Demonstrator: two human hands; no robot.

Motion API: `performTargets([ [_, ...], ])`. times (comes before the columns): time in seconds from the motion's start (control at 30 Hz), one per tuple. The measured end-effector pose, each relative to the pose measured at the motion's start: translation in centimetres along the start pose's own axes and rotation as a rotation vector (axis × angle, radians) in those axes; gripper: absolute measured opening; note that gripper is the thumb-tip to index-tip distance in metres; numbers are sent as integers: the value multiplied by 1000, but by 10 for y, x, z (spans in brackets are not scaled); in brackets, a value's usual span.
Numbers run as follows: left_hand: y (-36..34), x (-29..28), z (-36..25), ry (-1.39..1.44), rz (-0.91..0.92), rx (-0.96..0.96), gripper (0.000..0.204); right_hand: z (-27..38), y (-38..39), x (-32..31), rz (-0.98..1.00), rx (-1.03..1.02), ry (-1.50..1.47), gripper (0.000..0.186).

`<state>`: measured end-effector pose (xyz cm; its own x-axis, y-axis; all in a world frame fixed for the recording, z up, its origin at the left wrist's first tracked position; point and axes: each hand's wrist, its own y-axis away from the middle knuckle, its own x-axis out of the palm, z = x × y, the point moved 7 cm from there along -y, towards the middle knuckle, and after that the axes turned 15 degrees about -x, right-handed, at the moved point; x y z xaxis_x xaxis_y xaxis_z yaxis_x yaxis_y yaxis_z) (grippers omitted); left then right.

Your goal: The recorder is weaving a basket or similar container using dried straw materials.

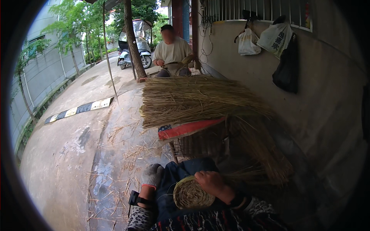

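Note:
A round coiled straw basket [192, 195], shallow and open at the top, rests on my lap over dark blue cloth [165, 194]. My bare right hand [211, 182] is closed on its far right rim, fingers curled over the edge. To the left of the basket, my left hand [153, 175] wears a grey knit glove and is held closed beside my knee. Whether a strand lies in it cannot be made out. Loose straw stalks [246, 175] stick out to the right of my right hand.
A large straw pile [196, 96] lies ahead on a red-edged sack [189, 129] over a wicker basket [200, 144]. Beyond it sits a person [172, 50] holding straw. Bags [275, 36] hang on the right wall. A scooter [135, 50] and tree trunk [133, 42] stand behind.

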<state>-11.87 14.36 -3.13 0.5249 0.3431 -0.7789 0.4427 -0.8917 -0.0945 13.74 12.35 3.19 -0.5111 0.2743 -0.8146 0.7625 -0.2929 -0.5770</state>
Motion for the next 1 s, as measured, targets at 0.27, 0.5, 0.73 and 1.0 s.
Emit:
performTargets([
  [0.27, 7, -1, -4, -7, 0, 10, 30, 5, 4, -5, 1, -5, 38, 10],
  [0.5, 1, 13, 14, 22, 26, 3, 33, 4, 7, -4, 0, 28, -38, 11],
  [0.73, -14, 30, 30, 84, 113, -87, 34, -4, 20, -1, -74, 110, 10, 10],
  [1.0, -37, 57, 74, 468, 275, -224, 31, -7, 29, -2, -113, 145, -51, 15],
])
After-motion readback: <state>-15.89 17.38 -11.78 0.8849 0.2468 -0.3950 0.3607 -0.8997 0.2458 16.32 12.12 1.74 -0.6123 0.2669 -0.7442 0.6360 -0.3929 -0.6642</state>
